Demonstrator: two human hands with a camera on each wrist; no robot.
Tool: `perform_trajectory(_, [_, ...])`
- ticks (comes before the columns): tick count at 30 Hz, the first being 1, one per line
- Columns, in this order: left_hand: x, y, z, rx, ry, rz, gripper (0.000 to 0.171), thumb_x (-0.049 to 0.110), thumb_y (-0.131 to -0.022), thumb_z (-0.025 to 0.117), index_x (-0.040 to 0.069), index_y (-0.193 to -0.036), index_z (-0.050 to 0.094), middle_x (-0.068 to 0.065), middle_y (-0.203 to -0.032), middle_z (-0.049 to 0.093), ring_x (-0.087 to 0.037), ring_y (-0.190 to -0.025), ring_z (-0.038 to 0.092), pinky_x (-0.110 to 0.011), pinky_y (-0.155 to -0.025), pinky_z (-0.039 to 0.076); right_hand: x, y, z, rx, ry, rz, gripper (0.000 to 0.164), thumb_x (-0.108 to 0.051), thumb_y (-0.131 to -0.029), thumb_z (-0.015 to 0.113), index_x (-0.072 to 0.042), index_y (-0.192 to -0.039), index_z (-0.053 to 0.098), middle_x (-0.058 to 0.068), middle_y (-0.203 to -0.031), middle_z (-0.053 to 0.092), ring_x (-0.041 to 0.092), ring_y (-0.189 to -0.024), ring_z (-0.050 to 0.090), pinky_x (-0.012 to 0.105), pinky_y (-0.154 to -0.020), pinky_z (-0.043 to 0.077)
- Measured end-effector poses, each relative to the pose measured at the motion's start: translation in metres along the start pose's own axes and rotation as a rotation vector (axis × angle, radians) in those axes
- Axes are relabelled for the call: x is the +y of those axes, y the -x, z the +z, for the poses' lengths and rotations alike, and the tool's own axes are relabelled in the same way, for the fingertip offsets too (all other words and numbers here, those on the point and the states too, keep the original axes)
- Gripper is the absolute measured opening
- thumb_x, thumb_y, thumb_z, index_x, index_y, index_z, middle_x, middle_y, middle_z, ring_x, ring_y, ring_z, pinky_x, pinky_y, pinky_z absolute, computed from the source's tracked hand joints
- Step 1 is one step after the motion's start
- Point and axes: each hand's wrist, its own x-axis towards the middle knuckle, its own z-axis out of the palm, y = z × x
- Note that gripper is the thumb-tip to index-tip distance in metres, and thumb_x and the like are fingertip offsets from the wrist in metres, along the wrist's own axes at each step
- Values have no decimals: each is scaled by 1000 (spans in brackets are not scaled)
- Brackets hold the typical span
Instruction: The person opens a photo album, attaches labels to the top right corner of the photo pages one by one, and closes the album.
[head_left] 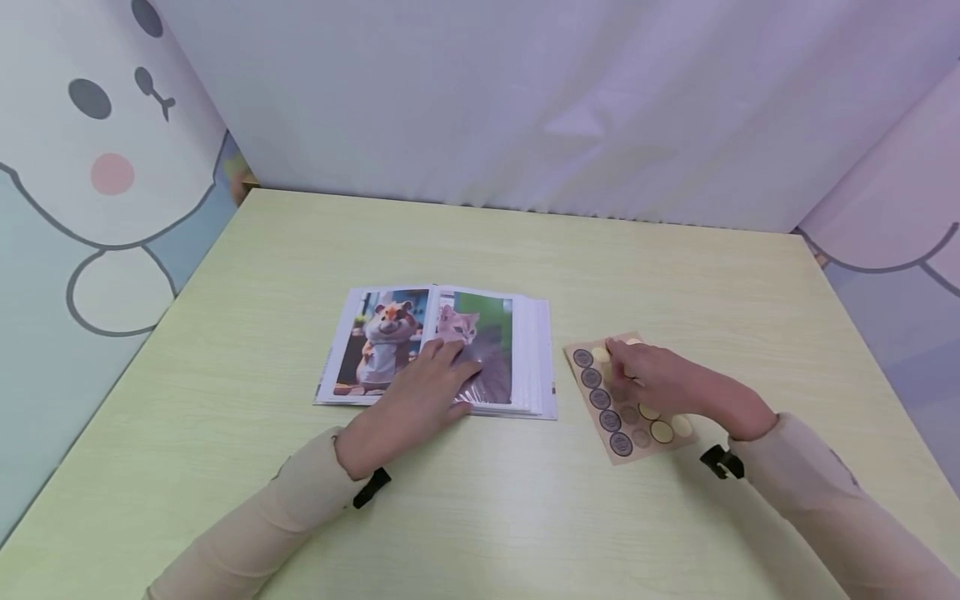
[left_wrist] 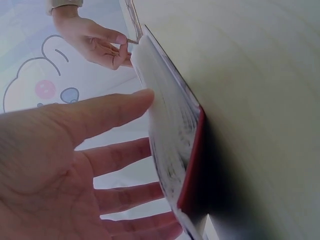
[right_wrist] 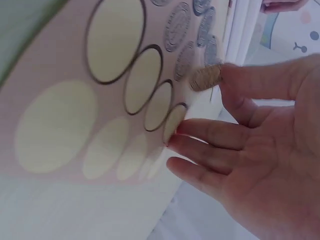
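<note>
A photo album (head_left: 532,358) lies spread on the table, showing a hamster picture (head_left: 386,333) on its left page and a cat picture (head_left: 493,321) on its right. My left hand (head_left: 416,396) rests across the lower middle of these pages, fingers spread, as the left wrist view also shows. To the album's right is a brown sheet of round stickers (head_left: 647,450), with grey printed rounds and pale blank spots. Over its upper part, my right hand (head_left: 663,379) pinches a small brown round sticker (right_wrist: 205,78) between thumb and index finger, the other fingers at the sheet's edge.
The pale wooden table (head_left: 480,517) runs back to a white curtain (head_left: 480,100). Cartoon-printed cloth (head_left: 45,275) hangs along the left side, with more at the right. A black clip (head_left: 371,487) shows below the left wrist, another (head_left: 722,461) by the right.
</note>
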Motion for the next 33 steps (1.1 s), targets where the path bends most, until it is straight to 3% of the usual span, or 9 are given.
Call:
perform_trajectory(5, [1,0,0,-3,-5,-1,47,32,-85,67,12,-127,57,-15,-135,46,-36,-125,41,-50,-95,46,1,0,-3,-13,5,-18,8,-12,-89,55,-14,-89,46,-5,-74,48,9,-66,42,21,-59,36])
perform_trajectory(13, [0,1,-1,7,-14,14,46,31,-85,67,12,-126,58,-14,-133,48,-34,-122,43,-49,-92,48,5,-2,-5,-22,-6,27,3,-13,-89,53,-12,-89,50,0,-81,52,12,-69,44,23,-61,37])
perform_trajectory(16, [0,1,-1,5,-12,15,46,31,-85,67,12,-126,58,-14,-132,48,-34,-122,43,-48,-92,48,8,-2,-8,5,-58,31,5,-10,-89,53,-12,-84,52,13,-103,63,18,-70,50,24,-59,37])
perform_trajectory(20, [1,0,-1,5,-16,20,47,31,-85,67,11,-126,58,-14,-133,48,-34,-121,44,-47,-93,47,12,0,-15,111,-120,-17,12,-5,-88,56,-14,-79,54,19,-121,60,26,-88,59,30,-69,45])
perform_trajectory(23, [1,0,-2,7,-20,24,47,30,-84,68,11,-125,58,-14,-132,49,-34,-120,44,-47,-93,47,11,-1,-22,207,-129,-39,12,-4,-86,59,-14,-79,55,6,-98,64,18,-89,59,33,-74,48])
perform_trajectory(26, [2,0,-2,5,-23,19,47,30,-84,68,11,-125,58,-14,-132,49,-34,-119,45,-47,-92,48,7,-2,-29,271,-138,-40,6,-6,-86,62,-10,-81,59,-2,-81,60,9,-75,55,25,-67,49])
perform_trajectory(33, [3,-1,-3,-10,-18,7,48,30,-84,69,11,-126,58,-15,-133,48,-34,-121,43,-48,-97,45,-6,-12,-40,358,-150,3,9,-12,-84,68,-9,-78,62,-1,-74,64,4,-66,53,17,-60,46])
